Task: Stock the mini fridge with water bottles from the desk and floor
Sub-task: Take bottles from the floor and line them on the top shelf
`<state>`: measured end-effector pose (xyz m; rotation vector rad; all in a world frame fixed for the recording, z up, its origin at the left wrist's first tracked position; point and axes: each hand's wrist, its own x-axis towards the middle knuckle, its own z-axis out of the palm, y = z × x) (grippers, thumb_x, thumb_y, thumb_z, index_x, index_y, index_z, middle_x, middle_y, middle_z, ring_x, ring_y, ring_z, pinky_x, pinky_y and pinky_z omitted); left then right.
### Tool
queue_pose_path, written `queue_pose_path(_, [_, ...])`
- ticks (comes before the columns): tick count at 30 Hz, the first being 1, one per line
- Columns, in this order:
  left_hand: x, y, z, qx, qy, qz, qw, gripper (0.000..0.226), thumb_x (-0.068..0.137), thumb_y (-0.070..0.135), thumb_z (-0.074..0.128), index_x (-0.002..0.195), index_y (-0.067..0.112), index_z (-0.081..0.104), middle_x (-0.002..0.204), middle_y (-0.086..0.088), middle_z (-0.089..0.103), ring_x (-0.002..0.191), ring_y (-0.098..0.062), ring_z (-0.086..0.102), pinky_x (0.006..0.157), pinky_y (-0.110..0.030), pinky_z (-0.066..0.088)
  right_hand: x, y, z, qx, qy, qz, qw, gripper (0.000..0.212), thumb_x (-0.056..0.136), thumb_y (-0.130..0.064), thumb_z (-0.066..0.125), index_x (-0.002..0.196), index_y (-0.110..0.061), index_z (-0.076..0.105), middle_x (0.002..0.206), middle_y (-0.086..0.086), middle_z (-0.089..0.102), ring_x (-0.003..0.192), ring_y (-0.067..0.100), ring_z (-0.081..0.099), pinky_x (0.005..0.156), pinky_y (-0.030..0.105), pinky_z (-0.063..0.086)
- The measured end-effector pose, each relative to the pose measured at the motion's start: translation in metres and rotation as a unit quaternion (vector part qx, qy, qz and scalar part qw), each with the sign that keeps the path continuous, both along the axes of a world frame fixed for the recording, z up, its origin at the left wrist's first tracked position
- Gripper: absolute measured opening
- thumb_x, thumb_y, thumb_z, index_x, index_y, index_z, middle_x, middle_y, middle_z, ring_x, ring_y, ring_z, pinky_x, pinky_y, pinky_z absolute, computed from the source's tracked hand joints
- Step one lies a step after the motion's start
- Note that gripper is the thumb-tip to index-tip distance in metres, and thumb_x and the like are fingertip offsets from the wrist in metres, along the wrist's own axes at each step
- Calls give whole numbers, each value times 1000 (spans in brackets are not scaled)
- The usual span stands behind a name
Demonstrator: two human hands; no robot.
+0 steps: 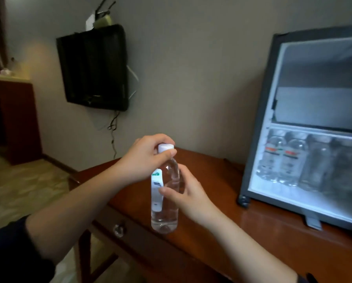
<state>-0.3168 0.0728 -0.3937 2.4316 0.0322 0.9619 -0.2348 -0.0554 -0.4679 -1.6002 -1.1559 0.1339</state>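
Note:
A clear water bottle (pixel 164 211) with a white cap and white label hangs upright in the air above the desk's front edge. My left hand (pixel 144 158) grips it at the neck, fingers curled round the cap. My right hand (pixel 188 196) holds the bottle's middle from the right, thumb on the label. The mini fridge (pixel 256 127) stands on the wooden desk (pixel 242 231) at the right. It shows a lit interior with several bottles (pixel 281 162) standing in the lower compartment.
A black flat screen (pixel 93 68) hangs on the wall behind the desk, with a cable dangling below it. The desk has a drawer with a round knob (pixel 119 229). A wooden cabinet (pixel 9 115) stands at the far left on the tiled floor.

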Motion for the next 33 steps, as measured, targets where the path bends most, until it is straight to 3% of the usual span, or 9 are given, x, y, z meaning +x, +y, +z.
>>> queue_pose_path(6, [73,-53,32,-75,-55,-83,992,30,77,39,53,106,30,50,78,14,55,61,-2,50,66,-11,40,49,-55,42,47,-16,-106,993,43,70,-44,69,109,-35,55,102,-15,68,98,1,64,93,34,51])
queue_pose_path(10, [116,-85,41,-155,-15,-169,973,21,95,20,48,115,25,43,93,0,58,80,-15,56,77,-31,45,83,-97,71,90,-12,-155,984,36,80,-20,73,109,-26,54,94,-13,67,84,-8,63,82,22,50])
queue_pose_path(13, [144,-108,49,-206,13,-192,959,12,94,16,49,106,19,47,91,-2,57,85,-19,54,69,-32,46,106,-125,94,103,-10,-187,977,36,83,-17,70,115,-17,53,93,-11,64,78,-7,62,72,15,50])
queue_pose_path(16, [172,-132,53,-196,22,-213,957,13,91,9,52,95,21,51,87,-3,60,80,-16,53,64,-26,43,129,-148,115,131,-4,-229,965,34,83,-21,70,112,-18,52,93,-6,66,84,8,64,75,21,52])
queue_pose_path(20, [207,-156,56,-173,41,-235,956,36,91,5,50,125,14,51,106,-8,62,82,-13,57,73,-23,43,165,-171,140,140,-9,-281,949,39,83,-27,70,115,-15,52,96,-1,68,86,11,67,78,28,57])
queue_pose_path(23, [230,-168,62,-159,57,-250,953,46,92,6,47,137,16,43,123,-5,58,107,-16,59,92,-27,46,191,-184,153,144,-29,-319,936,37,81,-31,72,109,-17,54,101,3,70,93,19,68,88,42,54])
queue_pose_path(27, [260,-179,78,-134,75,-261,953,52,93,10,45,143,24,36,135,-2,51,118,-16,55,92,-26,44,216,-191,161,181,-38,-337,923,35,83,-27,70,111,-16,53,100,2,69,91,14,68,83,33,54])
queue_pose_path(30, [277,-185,82,-119,62,-278,951,56,95,6,42,143,32,30,126,8,46,117,-6,47,93,-21,38,233,-190,168,204,-38,-335,919,30,85,-23,68,109,-14,52,92,-3,66,74,-4,64,67,11,50])
queue_pose_path(33, [296,-191,71,-153,22,-277,948,62,93,8,42,141,46,27,132,13,48,113,-6,52,95,-32,48,249,-186,175,220,-39,-327,918,29,87,-19,65,111,-10,52,86,-6,62,63,-12,60,57,4,45])
